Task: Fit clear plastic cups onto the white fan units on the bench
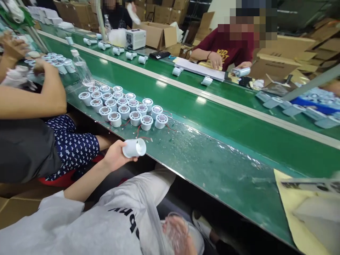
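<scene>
Where the green table (212, 166) borders a long green belt (225, 117), white round parts (124, 111) with red wires stand in rows near the edge; cardboard boxes (74, 16) line the back of the room. The left hand (115, 156) is clamped around a white cylinder (130, 148), held just beside the table's near edge, open end to the right. The right hand (183, 238), low over the lap, meets a clear plastic piece (174, 217); blur hides its grip. A clear bottle (83, 72) stands behind the parts. Across the belt, a blue bin (312, 107) holds pale pieces.
</scene>
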